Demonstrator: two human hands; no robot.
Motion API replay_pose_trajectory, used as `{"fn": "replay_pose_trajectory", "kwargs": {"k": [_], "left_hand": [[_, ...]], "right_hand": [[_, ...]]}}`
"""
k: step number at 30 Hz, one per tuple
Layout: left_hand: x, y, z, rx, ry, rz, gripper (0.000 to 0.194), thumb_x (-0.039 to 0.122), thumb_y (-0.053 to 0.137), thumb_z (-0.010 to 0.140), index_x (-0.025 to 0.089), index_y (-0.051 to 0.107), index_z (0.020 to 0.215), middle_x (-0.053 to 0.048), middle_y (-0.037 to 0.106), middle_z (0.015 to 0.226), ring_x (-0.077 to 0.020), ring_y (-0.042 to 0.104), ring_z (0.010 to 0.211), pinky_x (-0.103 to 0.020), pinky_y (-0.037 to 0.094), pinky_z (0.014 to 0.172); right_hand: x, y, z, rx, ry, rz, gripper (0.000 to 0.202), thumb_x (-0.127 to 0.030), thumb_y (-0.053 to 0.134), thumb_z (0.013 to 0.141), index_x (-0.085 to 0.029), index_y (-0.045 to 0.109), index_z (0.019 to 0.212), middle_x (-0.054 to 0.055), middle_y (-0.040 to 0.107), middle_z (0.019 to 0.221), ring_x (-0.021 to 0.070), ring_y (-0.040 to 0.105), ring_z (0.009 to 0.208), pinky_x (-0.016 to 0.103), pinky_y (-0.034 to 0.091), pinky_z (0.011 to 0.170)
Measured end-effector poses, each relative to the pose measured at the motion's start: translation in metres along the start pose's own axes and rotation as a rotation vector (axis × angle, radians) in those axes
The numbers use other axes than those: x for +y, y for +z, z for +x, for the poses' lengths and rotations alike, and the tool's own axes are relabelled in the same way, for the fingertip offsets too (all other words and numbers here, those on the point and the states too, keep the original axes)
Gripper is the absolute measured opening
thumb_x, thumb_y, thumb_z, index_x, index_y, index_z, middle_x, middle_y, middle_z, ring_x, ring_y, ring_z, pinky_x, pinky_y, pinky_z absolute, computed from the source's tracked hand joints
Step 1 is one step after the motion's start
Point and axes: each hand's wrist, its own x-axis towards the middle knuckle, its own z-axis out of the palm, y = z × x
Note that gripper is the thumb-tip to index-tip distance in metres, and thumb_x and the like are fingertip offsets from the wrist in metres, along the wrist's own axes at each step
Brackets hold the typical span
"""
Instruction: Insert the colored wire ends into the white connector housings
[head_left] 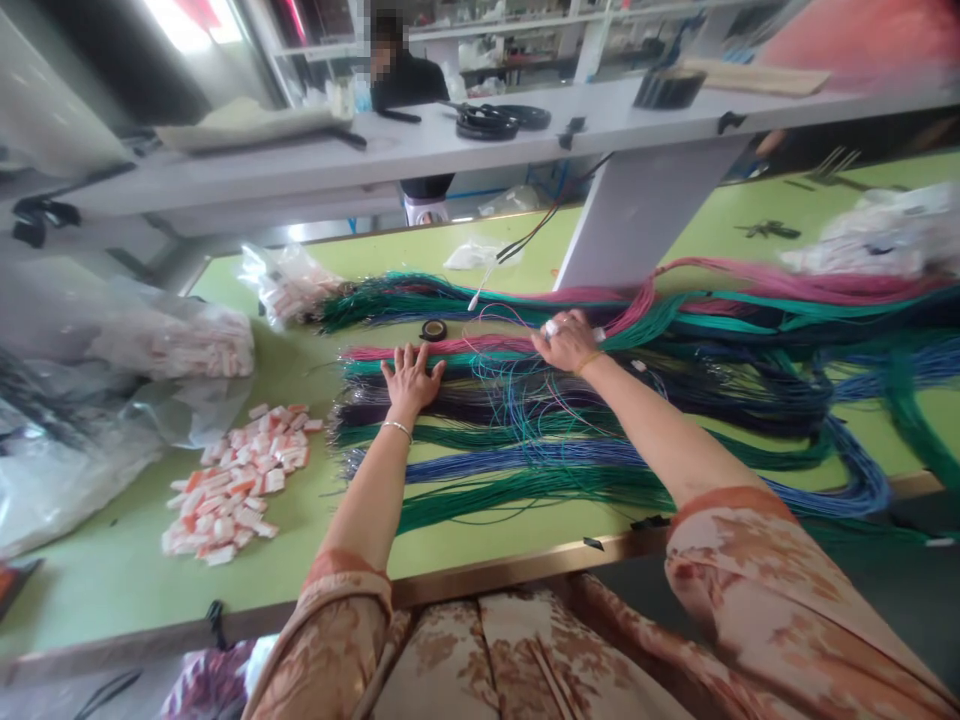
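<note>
Bundles of coloured wires lie lengthwise across the green table. My left hand [411,380] rests flat with its fingers spread over the left ends of a pink wire bundle [480,346] and the darker bundles below it. Farther right, my right hand [571,342] is closed, its fingers curled at the pink and teal wires. Small white pieces show at its fingers; whether it grips them or wires is unclear. Thin loose wires [529,400] loop between the hands. A roll of black tape [433,330] lies just beyond my left hand.
Orange-and-white connectors [240,480] are heaped on the left, near plastic bags [187,340] of similar pieces. Behind the wires, a grey upright [637,215] carries a shelf [585,130] with black coils [487,122]. A person [412,80] is beyond. More bags [877,235] lie right.
</note>
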Motion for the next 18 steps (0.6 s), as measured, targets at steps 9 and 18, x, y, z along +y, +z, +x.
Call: {"fn": "replay_pose_trajectory", "kwargs": {"k": [9, 18], "left_hand": [[0.003, -0.004, -0.002, -0.016, -0.020, 0.002, 0.070, 0.064, 0.023, 0.091, 0.029, 0.033, 0.150, -0.008, 0.029, 0.159, -0.0314, 0.018, 0.148, -0.060, 0.010, 0.117], [0.002, -0.001, -0.003, -0.008, -0.021, -0.001, 0.071, 0.065, 0.023, 0.090, 0.029, 0.033, 0.151, -0.008, 0.028, 0.160, -0.0314, 0.017, 0.149, -0.059, 0.007, 0.117]], "right_hand": [[0.070, -0.021, -0.046, 0.035, 0.301, -0.135, 0.054, -0.044, 0.029, 0.094, -0.005, 0.065, 0.105, 0.020, 0.065, 0.085, 0.0260, 0.056, 0.079, 0.033, 0.030, 0.068], [0.086, 0.008, -0.081, 0.020, 0.460, 0.052, 0.056, -0.052, 0.046, 0.088, 0.000, 0.068, 0.091, 0.030, 0.065, 0.097, 0.0357, 0.057, 0.098, 0.046, 0.041, 0.087]]}}
